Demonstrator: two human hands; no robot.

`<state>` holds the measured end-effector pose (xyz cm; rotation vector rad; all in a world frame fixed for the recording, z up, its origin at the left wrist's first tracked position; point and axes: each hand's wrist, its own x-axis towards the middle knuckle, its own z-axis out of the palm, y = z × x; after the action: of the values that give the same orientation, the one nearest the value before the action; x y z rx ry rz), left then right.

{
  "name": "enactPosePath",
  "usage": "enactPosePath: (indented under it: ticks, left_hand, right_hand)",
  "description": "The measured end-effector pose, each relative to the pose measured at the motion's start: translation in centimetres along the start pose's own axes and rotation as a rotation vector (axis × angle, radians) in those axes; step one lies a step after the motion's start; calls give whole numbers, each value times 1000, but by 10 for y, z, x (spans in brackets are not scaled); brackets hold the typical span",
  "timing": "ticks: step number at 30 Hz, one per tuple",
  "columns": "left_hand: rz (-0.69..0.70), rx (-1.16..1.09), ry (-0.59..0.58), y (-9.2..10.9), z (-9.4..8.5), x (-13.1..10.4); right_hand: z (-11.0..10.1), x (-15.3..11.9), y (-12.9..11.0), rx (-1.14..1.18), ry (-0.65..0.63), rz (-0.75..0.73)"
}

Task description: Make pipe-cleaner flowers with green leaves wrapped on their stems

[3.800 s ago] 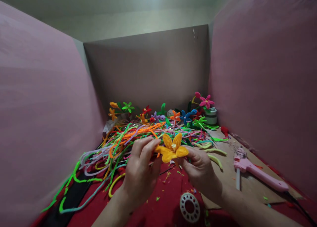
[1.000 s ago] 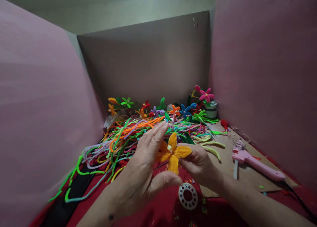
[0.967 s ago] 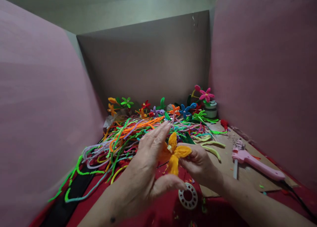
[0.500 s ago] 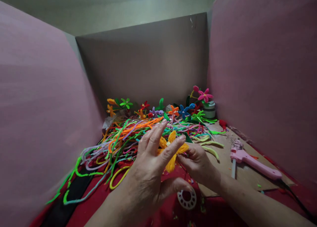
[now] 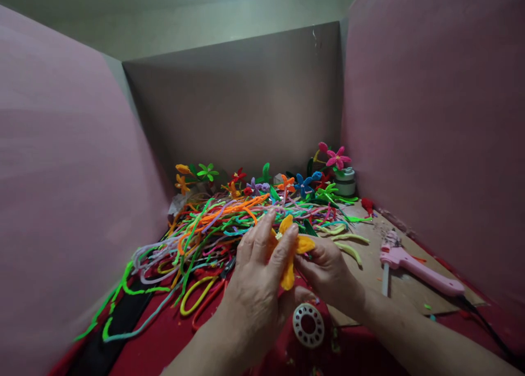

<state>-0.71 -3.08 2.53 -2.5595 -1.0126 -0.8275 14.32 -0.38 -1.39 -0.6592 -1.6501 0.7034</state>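
Note:
A yellow-orange pipe-cleaner flower [image 5: 305,245] with a pale centre is between my two hands. My left hand [image 5: 258,272] is closed around its left side, the index finger across the petals and the thumb low beneath them. Behind the blossom, my right hand [image 5: 334,272] pinches the flower from the right; its fingertips and the stem are partly hidden. Just below the hands, a white ring with holes [image 5: 298,332] lies on the red cloth [image 5: 164,340].
A heap of coloured pipe cleaners [image 5: 205,228] spreads behind and left of my hands. Finished flowers [image 5: 303,184] stand at the back. On a cardboard sheet [image 5: 414,299] at right lies a pink glue gun [image 5: 426,275] with its cord. Red-handled pliers [image 5: 207,305] lie left. Pink panels [image 5: 435,119] flank the workspace.
My left hand has moved slightly right and closed in on the petals; its fingers and thumb were spread before. The pliers' red handles now show beside it. My right hand keeps its pinch.

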Motion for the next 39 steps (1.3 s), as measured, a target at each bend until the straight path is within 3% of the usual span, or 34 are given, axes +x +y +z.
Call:
enactPosePath:
  ticks: [8, 18, 28, 35, 39]
  left_hand:
    - [21, 4, -21, -1, 1, -1]
    - [9, -10, 51, -4, 3, -2]
    - [35, -20, -1, -4, 1, 1]
    - [17, -79, 25, -4, 8, -1]
    - [-56, -227, 56, -10, 2, 0]
  right_hand:
    - [-1, -1, 2, 35, -1, -35]
    - [-1, 1, -1, 61, -14, -44]
    - [-2, 2, -3, 71, -7, -59]
    - [-2, 1, -1, 119, 14, 45]
    - [-3, 6, -3, 253, 46, 165]
